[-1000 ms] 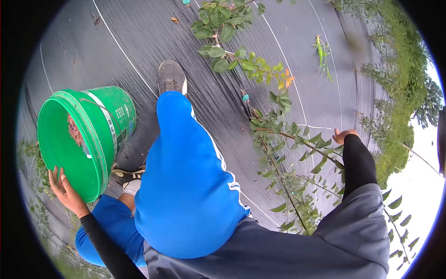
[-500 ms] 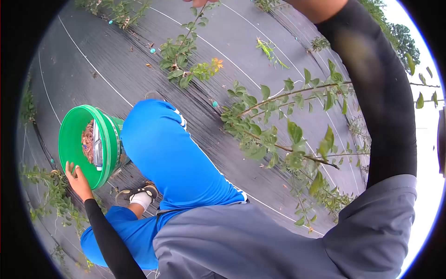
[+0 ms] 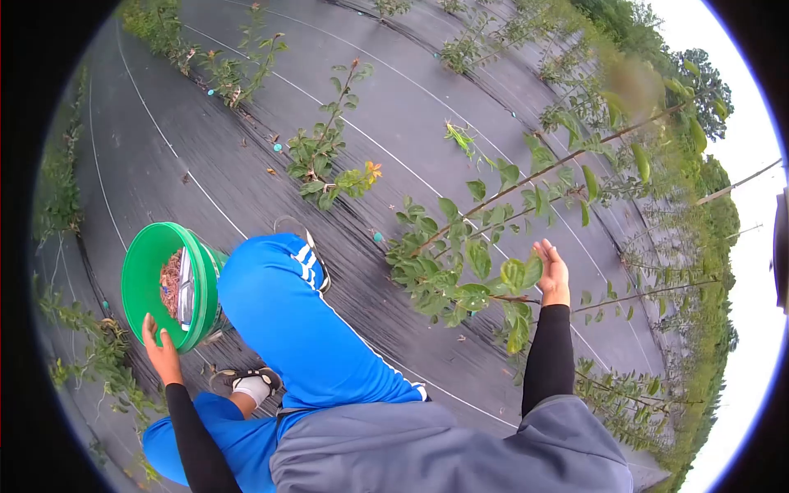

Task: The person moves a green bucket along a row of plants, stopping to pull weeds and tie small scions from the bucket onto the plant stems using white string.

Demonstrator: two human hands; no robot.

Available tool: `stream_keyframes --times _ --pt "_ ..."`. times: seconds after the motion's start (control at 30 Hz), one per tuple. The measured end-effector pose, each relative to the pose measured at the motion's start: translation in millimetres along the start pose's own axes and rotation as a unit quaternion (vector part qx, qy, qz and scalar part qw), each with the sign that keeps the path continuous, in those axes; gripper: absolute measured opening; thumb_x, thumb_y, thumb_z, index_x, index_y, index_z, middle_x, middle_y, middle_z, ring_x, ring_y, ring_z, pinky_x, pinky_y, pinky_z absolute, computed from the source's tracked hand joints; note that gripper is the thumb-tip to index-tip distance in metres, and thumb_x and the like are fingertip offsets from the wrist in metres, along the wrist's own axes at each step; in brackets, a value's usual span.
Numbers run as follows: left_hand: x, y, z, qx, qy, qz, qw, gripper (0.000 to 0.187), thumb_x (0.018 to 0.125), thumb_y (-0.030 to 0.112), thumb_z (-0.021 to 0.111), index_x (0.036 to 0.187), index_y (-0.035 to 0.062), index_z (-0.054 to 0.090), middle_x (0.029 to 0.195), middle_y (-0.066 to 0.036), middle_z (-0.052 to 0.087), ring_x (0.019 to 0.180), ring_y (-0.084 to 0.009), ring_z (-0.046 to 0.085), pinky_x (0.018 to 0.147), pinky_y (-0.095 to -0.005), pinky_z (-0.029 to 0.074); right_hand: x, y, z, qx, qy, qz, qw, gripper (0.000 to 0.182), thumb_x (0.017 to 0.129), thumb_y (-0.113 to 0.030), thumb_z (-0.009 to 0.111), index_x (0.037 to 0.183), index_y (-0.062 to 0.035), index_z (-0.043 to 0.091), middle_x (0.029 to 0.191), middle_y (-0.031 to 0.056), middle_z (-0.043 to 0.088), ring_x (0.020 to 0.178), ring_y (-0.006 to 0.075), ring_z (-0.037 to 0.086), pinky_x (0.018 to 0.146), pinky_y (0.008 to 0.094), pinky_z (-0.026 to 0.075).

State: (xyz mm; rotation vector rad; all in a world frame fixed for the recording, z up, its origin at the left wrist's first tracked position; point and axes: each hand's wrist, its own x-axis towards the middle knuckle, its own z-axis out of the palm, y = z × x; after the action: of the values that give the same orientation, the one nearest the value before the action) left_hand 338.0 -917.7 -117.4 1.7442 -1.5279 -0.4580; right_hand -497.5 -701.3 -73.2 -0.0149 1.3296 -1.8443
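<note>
My left hand (image 3: 164, 355) rests at the lower rim of a green bucket (image 3: 148, 275), its fingers apart over the edge. Inside the tilted-looking bucket are reddish-brown scraps (image 3: 171, 283) and a clear and white object (image 3: 186, 289) that I cannot make out. My right hand (image 3: 552, 273) is raised beside a leafy branch (image 3: 493, 292) of the nearest plant, fingers stretched out, with nothing visible in it.
Black ground fabric (image 3: 394, 156) with white lines runs under the rows. A small plant (image 3: 319, 160) grows ahead of my blue-clad knee (image 3: 263, 279). Pulled green weeds (image 3: 464, 141) lie beyond, and trees (image 3: 703, 90) stand at the right.
My right hand has come down from the top edge to beside the branch. The view has shifted, showing more rows at the right; my left hand stays at the bucket.
</note>
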Motion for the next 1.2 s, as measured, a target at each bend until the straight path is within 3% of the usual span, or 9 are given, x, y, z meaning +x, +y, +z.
stream_keyframes --times 0.2,0.33,0.4,0.5,0.57,0.67,0.77,0.87,1.2 --pt "17.4 -9.1 -22.6 -0.122 0.01 -0.091 0.988 0.047 0.09 0.007 0.044 0.136 0.0044 0.034 0.133 -0.016 0.042 0.121 -0.0254 0.044 0.098 -0.0357 0.037 125.5 43.8 -15.7 -0.167 0.212 0.054 0.961 0.042 0.091 -0.033 0.05 0.125 -0.0085 0.046 0.127 0.0134 0.049 0.116 0.0274 0.049 0.091 0.039 0.042" --pt "34.0 -13.1 -63.8 -0.101 0.035 -0.139 0.985 0.05 0.09 0.014 0.048 0.137 0.0079 0.033 0.134 -0.015 0.042 0.122 -0.0242 0.042 0.098 -0.0344 0.035 224.7 34.6 -51.7 -0.533 -0.081 -0.071 0.839 0.039 0.086 -0.038 0.057 0.113 -0.0105 0.053 0.103 0.0067 0.061 0.091 0.0196 0.058 0.066 0.0339 0.048" --pt "41.3 -13.3 -89.1 -0.071 0.036 -0.168 0.983 0.05 0.09 0.02 0.049 0.138 0.0117 0.034 0.134 -0.013 0.042 0.122 -0.0233 0.042 0.098 -0.0356 0.034 235.5 37.0 -20.2 -0.156 0.021 0.059 0.986 0.035 0.084 -0.041 0.059 0.107 -0.0139 0.055 0.095 0.0034 0.06 0.082 0.0166 0.056 0.066 0.0306 0.046" --pt "53.9 -14.8 -119.6 -0.041 0.055 -0.207 0.976 0.052 0.09 0.026 0.049 0.138 0.0148 0.035 0.135 -0.01 0.042 0.12 -0.0226 0.044 0.099 -0.0373 0.032 235.0 34.6 8.5 -0.208 -0.19 -0.007 0.96 0.028 0.091 -0.038 0.051 0.109 -0.017 0.055 0.099 -0.0016 0.059 0.09 0.016 0.055 0.079 0.0327 0.045" --pt "62.4 -15.2 -134.6 -0.058 0.034 -0.212 0.975 0.052 0.09 0.027 0.049 0.138 0.0159 0.034 0.135 -0.009 0.042 0.119 -0.0222 0.046 0.1 -0.038 0.032 215.2 37.6 46.1 -0.098 -0.131 0.075 0.984 0.028 0.091 -0.027 0.051 0.117 -0.0159 0.05 0.108 -0.0011 0.056 0.1 0.0172 0.055 0.081 0.0346 0.045" --pt "75.0 6.7 -134.7 -0.035 0.014 -0.199 0.979 0.053 0.09 0.028 0.047 0.139 0.0166 0.032 0.134 -0.009 0.043 0.119 -0.0221 0.046 0.1 -0.0381 0.033 255.3 50.1 1.0 -0.214 -0.206 -0.106 0.949 0.028 0.085 -0.019 0.058 0.11 -0.0075 0.056 0.107 0.0122 0.057 0.095 0.0243 0.057 0.076 0.0393 0.048" --pt "86.6 26.8 -130.4 -0.048 -0.02 -0.173 0.984 0.052 0.091 0.028 0.046 0.139 0.0138 0.03 0.134 -0.009 0.043 0.121 -0.0224 0.045 0.1 -0.0372 0.034 207.6 50.8 -20.0 -0.235 0.15 -0.074 0.957 0.027 0.086 -0.023 0.056 0.109 -0.0087 0.056 0.105 0.0109 0.057 0.094 0.024 0.057 0.077 0.0396 0.047" --pt "89.9 46.3 -117.4 -0.082 -0.052 -0.147 0.984 0.052 0.093 0.028 0.045 0.139 0.0107 0.029 0.134 -0.01 0.043 0.122 -0.0228 0.044 0.1 -0.0366 0.034 129.6 64.4 -63.8 -0.214 0.345 -0.055 0.912 0.028 0.086 -0.027 0.054 0.108 -0.01 0.056 0.103 0.0097 0.057 0.093 0.0237 0.057 0.078 0.0399 0.047" --pt "95.9 127.9 -57.2 -0.223 -0.097 -0.025 0.97 0.051 0.094 0.023 0.045 0.138 0.0036 0.028 0.133 -0.016 0.042 0.121 -0.0249 0.045 0.101 -0.0351 0.035 -105.8 150.4 -61.6 0.014 0.393 -0.057 0.918 0.032 0.088 -0.04 0.048 0.104 -0.0141 0.057 0.098 0.0055 0.057 0.089 0.0227 0.055 0.081 0.0409 0.044"
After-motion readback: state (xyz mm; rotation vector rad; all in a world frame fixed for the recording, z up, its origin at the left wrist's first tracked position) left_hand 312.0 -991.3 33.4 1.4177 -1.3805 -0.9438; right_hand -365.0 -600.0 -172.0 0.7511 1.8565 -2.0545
